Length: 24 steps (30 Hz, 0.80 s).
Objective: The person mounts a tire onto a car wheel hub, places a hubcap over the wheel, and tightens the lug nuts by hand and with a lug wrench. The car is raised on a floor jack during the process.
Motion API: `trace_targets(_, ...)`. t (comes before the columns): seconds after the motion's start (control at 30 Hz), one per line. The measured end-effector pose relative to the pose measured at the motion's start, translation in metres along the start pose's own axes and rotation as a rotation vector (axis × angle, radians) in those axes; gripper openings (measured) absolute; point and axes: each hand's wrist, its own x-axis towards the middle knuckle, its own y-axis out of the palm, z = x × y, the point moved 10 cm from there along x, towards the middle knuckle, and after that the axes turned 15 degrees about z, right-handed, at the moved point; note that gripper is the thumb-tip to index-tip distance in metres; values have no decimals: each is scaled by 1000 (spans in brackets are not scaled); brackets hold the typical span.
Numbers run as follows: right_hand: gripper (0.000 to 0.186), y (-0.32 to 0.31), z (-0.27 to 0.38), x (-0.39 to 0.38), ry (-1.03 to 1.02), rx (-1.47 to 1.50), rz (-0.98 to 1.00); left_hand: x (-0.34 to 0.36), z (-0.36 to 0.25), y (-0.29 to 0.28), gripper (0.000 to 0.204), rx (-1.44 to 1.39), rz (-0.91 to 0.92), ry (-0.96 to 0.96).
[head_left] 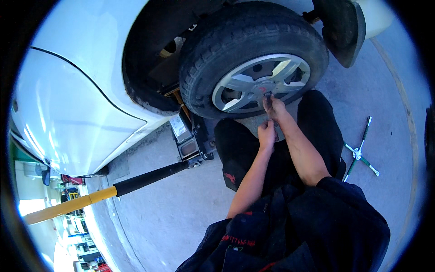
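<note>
A car wheel [253,59] with a black tyre and a silver spoked rim stands in front of me, at the white car's wheel arch. My right hand [274,109] is at the lower middle of the rim, its fingers closed at a small dark spot near the hub. Whatever they pinch is too small to name. Just below it, my left hand [267,135] is curled closed between my knees, close to the right wrist. Its fingers hide what it holds, if anything.
Left of the wheel, a floor jack [188,145] reaches under the car [81,99], its long yellow-and-black handle [113,192] stretching to the lower left. A cross-shaped lug wrench [357,154] lies on the floor at right. A black mud flap [346,36] hangs behind the wheel.
</note>
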Motion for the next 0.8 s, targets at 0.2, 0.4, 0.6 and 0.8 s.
trace_targets(0.2,27,12,2,-3,73,-201,111,-3,-2,1,27,45,-1,-29)
trace_targets(0.4,35,21,-16,-16,166,-106,119,-1,4,-3,27,75,-18,-47)
trace_targets(0.6,27,17,5,-27,32,-335,-14,-4,-4,2,24,119,3,-19)
trace_targets(0.8,21,20,14,-17,-33,-296,69,-4,-3,2,25,117,-12,-11)
